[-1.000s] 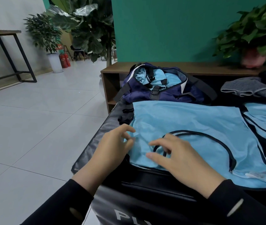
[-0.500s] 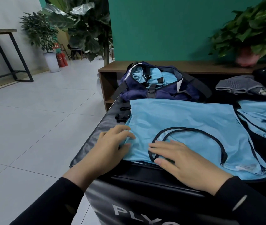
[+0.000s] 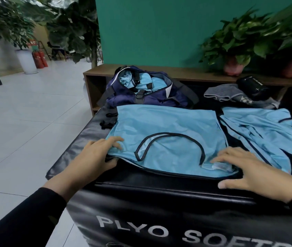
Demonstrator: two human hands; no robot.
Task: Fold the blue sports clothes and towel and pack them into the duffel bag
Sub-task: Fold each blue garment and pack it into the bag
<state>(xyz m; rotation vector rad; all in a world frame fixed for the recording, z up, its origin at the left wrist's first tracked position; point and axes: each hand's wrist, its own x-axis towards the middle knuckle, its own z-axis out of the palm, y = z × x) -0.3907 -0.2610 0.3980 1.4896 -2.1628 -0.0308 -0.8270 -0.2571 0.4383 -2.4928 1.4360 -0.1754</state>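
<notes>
I had both hands down on the light blue shirt (image 3: 166,134), which lay spread flat on top of the black padded box (image 3: 141,202), its dark-trimmed neckline toward me. My left hand (image 3: 95,157) sat at the shirt's near left corner, its fingers (image 3: 114,140) curled over the cloth and the thumb tucked under the edge, so it gripped that corner. My right hand (image 3: 248,168) lay flat near the near right corner, fingers (image 3: 225,157) straight and spread on the fabric beside the white label, thumb resting on the box's black edge, released rather than grasping.

The navy duffel bag (image 3: 147,93) stood just beyond the shirt's far edge, unzipped, with light blue fabric already showing inside. A second light blue garment (image 3: 266,132) lay rumpled to the right of the shirt, close beside it. Farther back on the right were a folded grey cloth (image 3: 230,93) and a black object (image 3: 252,86), which I could not identify. Potted plants (image 3: 234,49) stood on the wooden bench (image 3: 186,73) behind, against the green wall.
</notes>
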